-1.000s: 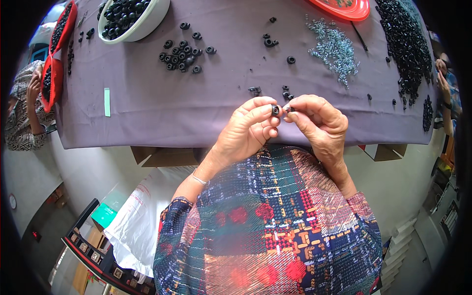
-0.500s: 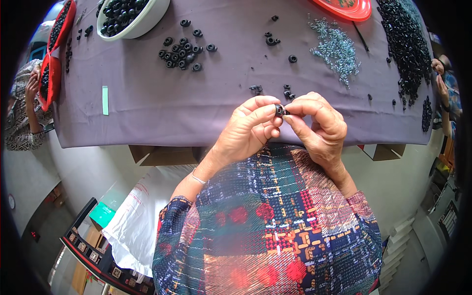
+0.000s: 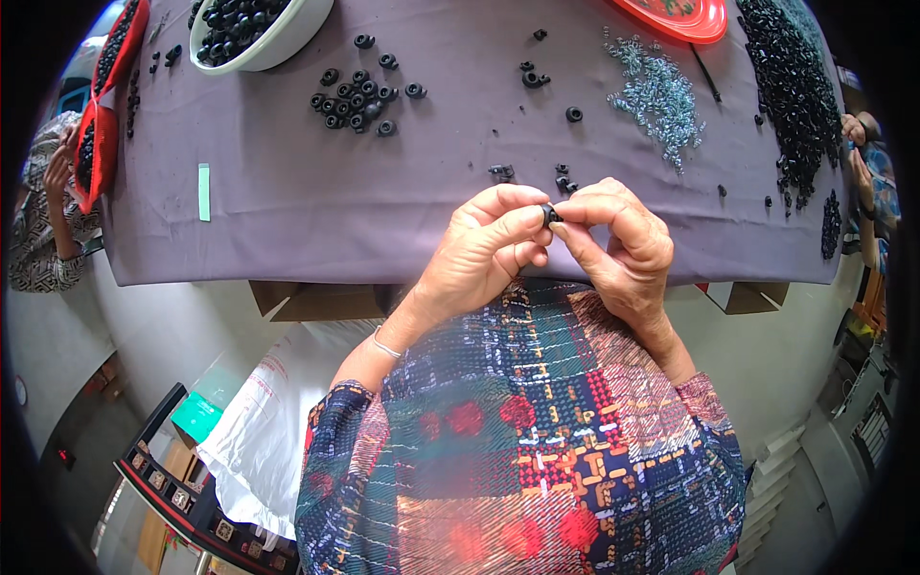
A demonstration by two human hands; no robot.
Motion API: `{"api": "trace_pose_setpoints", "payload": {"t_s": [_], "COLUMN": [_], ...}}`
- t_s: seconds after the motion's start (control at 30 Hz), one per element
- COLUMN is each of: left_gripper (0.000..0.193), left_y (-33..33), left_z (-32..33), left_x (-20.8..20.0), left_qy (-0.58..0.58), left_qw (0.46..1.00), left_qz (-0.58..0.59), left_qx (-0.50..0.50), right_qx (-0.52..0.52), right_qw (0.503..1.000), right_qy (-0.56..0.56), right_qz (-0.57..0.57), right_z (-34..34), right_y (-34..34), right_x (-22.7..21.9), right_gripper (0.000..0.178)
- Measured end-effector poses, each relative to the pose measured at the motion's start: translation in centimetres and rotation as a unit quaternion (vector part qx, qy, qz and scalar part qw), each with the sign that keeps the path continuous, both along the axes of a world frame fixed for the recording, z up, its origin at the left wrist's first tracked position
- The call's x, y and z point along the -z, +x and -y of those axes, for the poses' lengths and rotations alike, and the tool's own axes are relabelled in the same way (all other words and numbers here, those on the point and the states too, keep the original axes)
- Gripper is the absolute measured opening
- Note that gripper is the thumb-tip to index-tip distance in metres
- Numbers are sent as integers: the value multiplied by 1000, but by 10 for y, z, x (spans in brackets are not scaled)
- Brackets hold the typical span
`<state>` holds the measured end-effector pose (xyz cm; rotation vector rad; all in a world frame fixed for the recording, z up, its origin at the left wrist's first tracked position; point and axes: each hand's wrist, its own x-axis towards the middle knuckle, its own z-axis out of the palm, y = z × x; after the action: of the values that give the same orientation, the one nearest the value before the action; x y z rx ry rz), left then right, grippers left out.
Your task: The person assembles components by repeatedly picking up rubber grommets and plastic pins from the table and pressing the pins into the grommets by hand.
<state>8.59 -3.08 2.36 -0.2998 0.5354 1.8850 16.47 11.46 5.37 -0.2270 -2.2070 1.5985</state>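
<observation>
Between the fingertips of both hands, above the table's near edge, sits a small round black plastic part [image 3: 549, 215]. My left hand [image 3: 494, 235] pinches it between thumb and fingers. From the other side, my right hand [image 3: 618, 235] closes thumb and forefinger on a tiny dark piece at that part; the fingertips hide most of it. Just beyond my fingers lie a few small black pieces [image 3: 563, 179] and another black piece [image 3: 500, 172]. Farther off to the left is a cluster of round black ring-like parts [image 3: 356, 101].
A white tub [image 3: 273, 53] of black parts stands far left, near red trays [image 3: 96, 158]. At right lie small clear-bluish springs [image 3: 659, 96], a red dish [image 3: 704, 29] and a large black heap of pieces [image 3: 791, 105]. Other people sit at both table ends.
The round black part has turned slightly between my fingertips, its hole facing me less. Both hands stay in nearly the same place.
</observation>
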Motion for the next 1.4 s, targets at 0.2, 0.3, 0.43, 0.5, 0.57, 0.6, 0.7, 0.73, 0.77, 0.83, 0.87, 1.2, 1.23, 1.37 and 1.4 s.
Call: {"api": "trace_pose_setpoints", "payload": {"t_s": [0.2,0.3,0.43,0.5,0.57,0.6,0.7,0.73,0.77,0.83,0.87,1.2,1.23,1.37,1.4], "left_gripper": [14,14,14,14,15,15,16,17,17,19,19,19,18,18,18], "left_y": [1,1,-1,0,1,3,4,4,3,-2,-2,8,9,11,7], "left_z": [-2,-4,-4,-7,-9,-8,-7,-7,-7,-7,-6,-7,-5,-6,-7], "left_x": [0,-2,-6,-9,-9,-6,-1,-1,-2,-7,-4,-2,0,-1,-4], "left_qy": [-24,-42,-43,-70,-96,-93,-86,-80,-80,-69,-69,-79,-70,-60,-50], "left_qw": [1000,998,998,997,994,995,996,997,997,996,996,995,996,995,995], "left_qz": [20,44,44,44,44,36,16,3,4,6,6,-57,-46,-80,-90], "left_qx": [3,-4,-2,-6,-8,2,18,23,23,59,60,35,31,21,17], "right_qx": [19,27,35,39,43,42,42,39,36,39,41,-5,-15,-2,-1], "right_qw": [999,996,992,987,980,980,982,985,987,989,991,980,981,990,989], "right_qy": [41,79,122,153,196,196,184,170,156,141,126,195,190,135,136], "right_qz": [-1,4,3,3,4,4,3,6,9,11,13,-38,-39,-50,-52], "right_z": [5,9,11,10,9,8,6,5,5,4,3,-2,-2,-2,-2], "right_y": [4,4,4,4,4,4,5,5,5,5,5,1,2,4,1], "right_x": [7,10,14,16,17,17,16,15,13,13,13,13,14,16,14], "right_gripper": [23,30,39,40,40,40,38,37,36,35,35,29,28,33,33]}}
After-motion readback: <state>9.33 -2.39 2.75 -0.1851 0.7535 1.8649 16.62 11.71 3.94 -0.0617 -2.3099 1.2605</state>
